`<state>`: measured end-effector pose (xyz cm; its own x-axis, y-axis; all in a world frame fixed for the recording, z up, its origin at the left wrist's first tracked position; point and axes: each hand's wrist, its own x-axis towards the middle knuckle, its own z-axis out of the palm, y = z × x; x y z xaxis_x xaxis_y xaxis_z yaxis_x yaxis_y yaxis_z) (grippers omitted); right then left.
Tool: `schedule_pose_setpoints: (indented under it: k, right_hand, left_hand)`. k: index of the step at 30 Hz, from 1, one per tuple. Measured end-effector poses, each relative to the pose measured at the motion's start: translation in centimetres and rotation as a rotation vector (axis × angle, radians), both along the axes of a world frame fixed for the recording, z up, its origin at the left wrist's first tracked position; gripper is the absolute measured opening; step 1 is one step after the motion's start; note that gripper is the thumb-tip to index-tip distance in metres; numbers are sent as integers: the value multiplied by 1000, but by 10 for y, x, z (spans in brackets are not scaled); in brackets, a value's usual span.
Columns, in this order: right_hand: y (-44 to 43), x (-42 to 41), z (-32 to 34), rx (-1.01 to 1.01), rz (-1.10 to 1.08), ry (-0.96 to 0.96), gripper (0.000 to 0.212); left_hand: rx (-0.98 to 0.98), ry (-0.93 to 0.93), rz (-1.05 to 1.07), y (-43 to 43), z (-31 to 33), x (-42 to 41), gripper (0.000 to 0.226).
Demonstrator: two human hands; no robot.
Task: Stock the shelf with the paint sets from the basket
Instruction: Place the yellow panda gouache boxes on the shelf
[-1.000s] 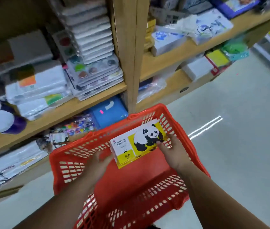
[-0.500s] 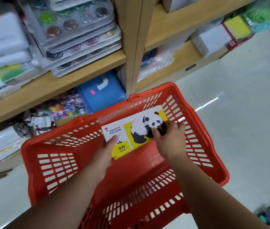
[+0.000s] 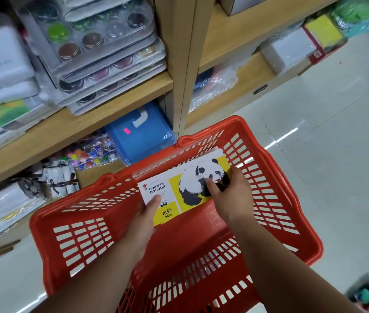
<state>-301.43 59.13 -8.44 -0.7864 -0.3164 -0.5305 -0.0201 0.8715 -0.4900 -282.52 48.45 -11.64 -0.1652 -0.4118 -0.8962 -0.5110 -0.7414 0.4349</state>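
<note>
We look down into a red basket [image 3: 43,224] standing on the pale floor [image 3: 328,136] in front of a wooden shelf [image 3: 66,129]. Inside it, toward the far wall, our 2 hands grip 1 paint set [image 3: 176,184], a flat white and yellow box printed with a panda, the words GOUACHE COLOUR and the number 8024. It is tilted, its far end raised near the basket's rim. A thin white edge shows just behind that far end; we cannot tell what it belongs to.

Our left hand [image 3: 146,214] takes the near left corner: the thumb lies flat on the printed face and the fingers are hidden under the box, so it pinches the box between them. Our right hand [image 3: 232,196] takes the right end, thumb pressed on the panda and fingers [image 3: 235,173] curled together over the far edge.

On the shelf board above sits a leaning stack of clear palette trays [image 3: 102,44] with round paint wells. Below the board are a blue case [image 3: 140,134] and a clear bag of small coloured pots [image 3: 88,154]. A wooden upright [image 3: 179,64] divides the shelf bays.
</note>
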Motion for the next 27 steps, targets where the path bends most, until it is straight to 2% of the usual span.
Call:
schedule_pose_setpoints:
  k: [7, 11, 12, 16, 19, 21, 24, 27]
  right_hand:
    - [-5, -11, -4, 121, 24, -10, 66]
    - [1, -1, -13, 203, 88, -82, 88]
    - [3, 1, -14, 172, 67, -94, 86]
    - [8, -7, -16, -12, 20, -198, 53]
    - [10, -21, -14, -63, 46, -262, 61]
    - [9, -26, -15, -46, 63, -275, 62]
    - [8, -23, -19, -40, 110, -291, 74]
    - [14, -21, -22, -78, 112, -312, 68]
  left_hand:
    - [-14, -28, 55, 3, 0, -1, 12]
    - [19, -24, 137, 7, 6, 4, 5]
    - [28, -15, 146, 7, 7, 5, 5]
    - [43, 9, 162, 4, 6, 5, 14]
    - [40, 41, 132, -1, 6, 3, 8]
    - [40, 44, 125, -5, 4, 3, 9]
    - [32, 45, 135, -7, 0, 4, 13]
    - [28, 55, 121, -7, -3, 7, 14]
